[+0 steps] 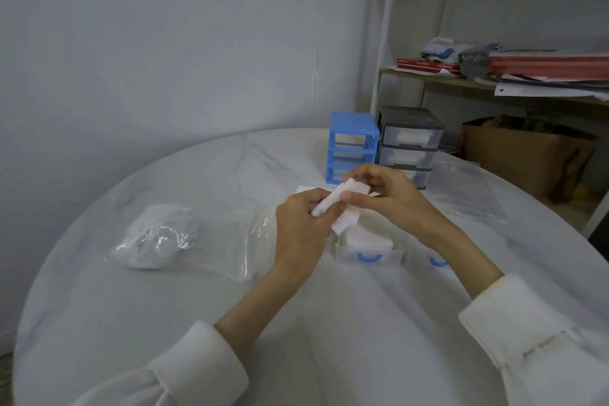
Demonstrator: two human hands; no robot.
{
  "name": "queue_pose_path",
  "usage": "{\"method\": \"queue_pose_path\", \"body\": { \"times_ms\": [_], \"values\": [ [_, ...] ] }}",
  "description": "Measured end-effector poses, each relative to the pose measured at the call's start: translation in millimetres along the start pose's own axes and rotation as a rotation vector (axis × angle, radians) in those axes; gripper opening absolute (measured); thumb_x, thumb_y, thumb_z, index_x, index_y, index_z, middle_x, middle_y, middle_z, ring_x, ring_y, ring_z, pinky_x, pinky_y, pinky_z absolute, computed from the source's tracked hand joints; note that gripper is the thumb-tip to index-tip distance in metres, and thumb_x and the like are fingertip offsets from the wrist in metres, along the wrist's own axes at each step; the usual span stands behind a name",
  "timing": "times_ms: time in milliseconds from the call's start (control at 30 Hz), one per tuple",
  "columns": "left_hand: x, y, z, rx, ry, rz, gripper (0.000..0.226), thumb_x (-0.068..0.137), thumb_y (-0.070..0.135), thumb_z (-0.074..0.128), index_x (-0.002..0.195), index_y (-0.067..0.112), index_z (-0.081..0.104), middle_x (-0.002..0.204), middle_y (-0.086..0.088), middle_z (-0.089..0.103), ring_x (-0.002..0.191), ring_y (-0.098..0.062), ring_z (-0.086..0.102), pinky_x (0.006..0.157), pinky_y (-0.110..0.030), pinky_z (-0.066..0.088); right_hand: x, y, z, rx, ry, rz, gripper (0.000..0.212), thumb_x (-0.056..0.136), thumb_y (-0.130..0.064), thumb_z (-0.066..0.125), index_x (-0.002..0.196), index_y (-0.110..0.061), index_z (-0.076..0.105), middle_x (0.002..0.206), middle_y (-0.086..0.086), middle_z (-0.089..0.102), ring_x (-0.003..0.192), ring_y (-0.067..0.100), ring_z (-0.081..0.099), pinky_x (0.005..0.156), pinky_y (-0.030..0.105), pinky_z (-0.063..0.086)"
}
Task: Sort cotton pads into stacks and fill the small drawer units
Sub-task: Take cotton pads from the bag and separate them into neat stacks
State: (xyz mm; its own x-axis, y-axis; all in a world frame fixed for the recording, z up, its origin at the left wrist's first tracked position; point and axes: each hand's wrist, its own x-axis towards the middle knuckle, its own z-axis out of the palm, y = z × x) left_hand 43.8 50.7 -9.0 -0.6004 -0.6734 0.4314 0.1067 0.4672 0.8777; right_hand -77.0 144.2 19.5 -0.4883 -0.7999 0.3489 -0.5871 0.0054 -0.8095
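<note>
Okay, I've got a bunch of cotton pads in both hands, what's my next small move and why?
Probably lower the stack of white square cotton pads into the clear drawer with the blue handle right beneath. Left hand and right hand both pinch it, and that drawer already holds pads and sits open.

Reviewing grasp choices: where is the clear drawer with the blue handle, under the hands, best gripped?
Likely by the curved blue handle on the near front of the clear drawer, coming from the person's side; it sticks out, and cotton pads fill the open top.
</note>
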Motion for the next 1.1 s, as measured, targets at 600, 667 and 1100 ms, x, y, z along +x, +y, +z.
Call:
{"method": "queue_pose_path", "body": {
  "times_ms": [600, 667, 1100],
  "values": [
    [3.7, -0.6, 1.7, -0.13, -0.025, -0.071, 0.015, 0.095, 0.006, 0.05, 0.089, 0.018, 0.058, 0.084, -0.001, 0.064, 0.074, -0.014, 0.058, 0.061, -0.017, 0.046, 8.9, 20.6, -19.7, 0.247, 0.569, 0.24, 0.022, 0.088, -0.002, 0.058, 0.078, -0.02, 0.051, 0.093, 0.0, 0.057, 0.09, 0.015, 0.055, 0.065, 0.018, 0.05],
    [2.1, 0.1, 6.2, -0.086, -0.063, -0.079, 0.012, 0.093, 0.007, 0.052, 0.092, 0.016, 0.059, 0.089, -0.01, 0.066, 0.081, -0.024, 0.061, 0.069, -0.027, 0.05, 8.7, 23.4, -18.3, 0.234, 0.543, 0.287, 0.018, 0.088, 0.001, 0.056, 0.081, -0.015, 0.058, 0.102, 0.003, 0.056, 0.091, 0.014, 0.054, 0.063, 0.017, 0.049],
    [-1.3, 6.3, 31.8, 0.067, -0.11, -0.072, 0.011, 0.092, 0.007, 0.056, 0.095, 0.017, 0.057, 0.071, -0.009, 0.059, 0.074, -0.023, 0.056, 0.069, -0.034, 0.047, 4.9, 22.9, -12.9, 0.06, 0.511, 0.314, 0.02, 0.088, 0.001, 0.057, 0.089, -0.016, 0.066, 0.103, 0.0, 0.057, 0.09, 0.009, 0.052, 0.056, 0.009, 0.045]
  ]
}}
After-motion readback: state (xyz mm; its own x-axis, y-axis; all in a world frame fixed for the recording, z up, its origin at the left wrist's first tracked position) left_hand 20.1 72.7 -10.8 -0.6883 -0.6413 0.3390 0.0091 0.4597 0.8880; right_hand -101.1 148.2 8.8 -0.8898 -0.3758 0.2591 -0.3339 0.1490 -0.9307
